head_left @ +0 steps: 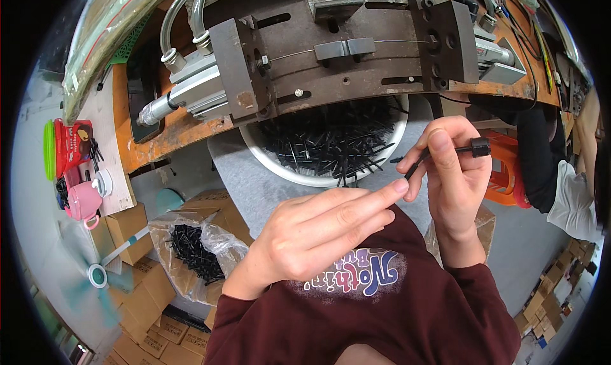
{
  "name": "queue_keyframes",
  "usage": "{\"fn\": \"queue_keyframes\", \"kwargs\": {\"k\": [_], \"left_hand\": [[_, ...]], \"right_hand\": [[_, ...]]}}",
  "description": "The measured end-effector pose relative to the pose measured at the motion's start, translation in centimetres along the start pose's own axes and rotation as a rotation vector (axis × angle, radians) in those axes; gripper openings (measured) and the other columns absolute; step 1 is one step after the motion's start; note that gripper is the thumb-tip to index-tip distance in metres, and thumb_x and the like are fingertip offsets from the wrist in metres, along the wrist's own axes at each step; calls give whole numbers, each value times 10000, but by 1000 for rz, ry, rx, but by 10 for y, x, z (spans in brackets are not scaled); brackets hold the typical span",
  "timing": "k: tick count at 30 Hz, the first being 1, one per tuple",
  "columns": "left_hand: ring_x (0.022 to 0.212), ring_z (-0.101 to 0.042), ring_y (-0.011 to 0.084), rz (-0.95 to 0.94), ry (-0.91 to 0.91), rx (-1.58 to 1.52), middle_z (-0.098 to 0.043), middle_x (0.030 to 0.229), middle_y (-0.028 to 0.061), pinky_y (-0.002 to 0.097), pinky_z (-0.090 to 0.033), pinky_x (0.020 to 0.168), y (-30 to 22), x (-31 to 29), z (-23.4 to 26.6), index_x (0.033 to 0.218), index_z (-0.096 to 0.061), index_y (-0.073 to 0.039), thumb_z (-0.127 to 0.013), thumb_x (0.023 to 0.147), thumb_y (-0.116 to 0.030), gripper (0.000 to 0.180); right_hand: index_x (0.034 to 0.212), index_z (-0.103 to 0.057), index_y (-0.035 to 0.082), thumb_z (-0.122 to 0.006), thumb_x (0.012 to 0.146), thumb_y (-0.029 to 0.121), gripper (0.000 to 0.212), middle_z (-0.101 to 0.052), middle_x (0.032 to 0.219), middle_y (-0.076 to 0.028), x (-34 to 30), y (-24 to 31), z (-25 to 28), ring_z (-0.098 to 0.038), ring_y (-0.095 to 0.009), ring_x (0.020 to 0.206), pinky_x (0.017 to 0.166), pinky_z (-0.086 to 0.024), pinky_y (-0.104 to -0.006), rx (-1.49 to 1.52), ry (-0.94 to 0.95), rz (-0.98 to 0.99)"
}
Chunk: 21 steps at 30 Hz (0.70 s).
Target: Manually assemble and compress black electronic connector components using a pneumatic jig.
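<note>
My right hand (455, 174) pinches a thin black plastic rod (463, 149) with a wide knob-like end (480, 147), holding it above my lap. The knob points right and the narrow end slants down to the left. My left hand (318, 228) reaches across with its fingers nearly straight and close together. Its index fingertip meets the rod's narrow end; the thumb is hidden below. Just beyond my hands, a white round basin (258, 154) holds a heap of similar black rods (331, 139). Grey cloth (232, 190) lies under the basin.
A dark metal fixture (347, 91) with two upright blocks stands on the wooden bench (153, 154); a thin wire crosses it through a small grey block (345, 49). At lower left, a plastic bag (232, 241) holds more black parts. A fan (97, 276), pink cup (84, 201) and orange stool (506, 174) are nearby.
</note>
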State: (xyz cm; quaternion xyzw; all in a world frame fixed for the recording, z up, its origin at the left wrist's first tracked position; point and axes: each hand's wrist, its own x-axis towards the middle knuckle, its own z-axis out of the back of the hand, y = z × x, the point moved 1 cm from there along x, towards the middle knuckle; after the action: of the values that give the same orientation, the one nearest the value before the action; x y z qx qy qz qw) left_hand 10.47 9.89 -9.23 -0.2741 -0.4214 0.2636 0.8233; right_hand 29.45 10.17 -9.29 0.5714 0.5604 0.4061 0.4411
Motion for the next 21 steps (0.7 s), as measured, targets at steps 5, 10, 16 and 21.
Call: {"fn": "queue_keyframes", "kwargs": {"k": [5, 10, 16, 21], "left_hand": [[840, -716, 232, 24, 10, -17, -710, 1105, 173, 295, -596, 686, 1, 2, 1, 888, -742, 38, -818, 648, -30, 261], [858, -715, 242, 42, 14, -32, -708, 1114, 176, 303, -595, 702, 3, 2, 0, 895, -740, 37, -821, 643, -32, 273], [864, -715, 254, 40, 7, -44, -706, 1120, 173, 311, -598, 711, 6, 2, -1, 900, -739, 34, -822, 642, -27, 279], [848, -706, 249, 23, -12, 22, -698, 1132, 169, 313, -581, 697, 9, 8, -1, 901, -733, 30, -816, 623, -24, 295]], "right_hand": [[954, -521, -30, -537, 1015, 156, 196, -564, 823, -107, 2, -5, 1, -652, -174, 640, 386, -493, -232, -27, 69, 21], [978, -568, -41, -527, 1011, 82, 134, -685, 793, -155, 2, -5, 0, -615, -124, 527, 477, -497, -221, 26, 17, 1], [974, -576, -41, -542, 1007, 91, 140, -688, 794, -156, 4, -7, 2, -615, -124, 524, 473, -493, -216, 8, 25, -6], [1033, -597, -50, -561, 1001, 104, 161, -687, 810, -163, 11, -7, 3, -624, -135, 546, 500, -501, -231, 0, 8, -14]]}}
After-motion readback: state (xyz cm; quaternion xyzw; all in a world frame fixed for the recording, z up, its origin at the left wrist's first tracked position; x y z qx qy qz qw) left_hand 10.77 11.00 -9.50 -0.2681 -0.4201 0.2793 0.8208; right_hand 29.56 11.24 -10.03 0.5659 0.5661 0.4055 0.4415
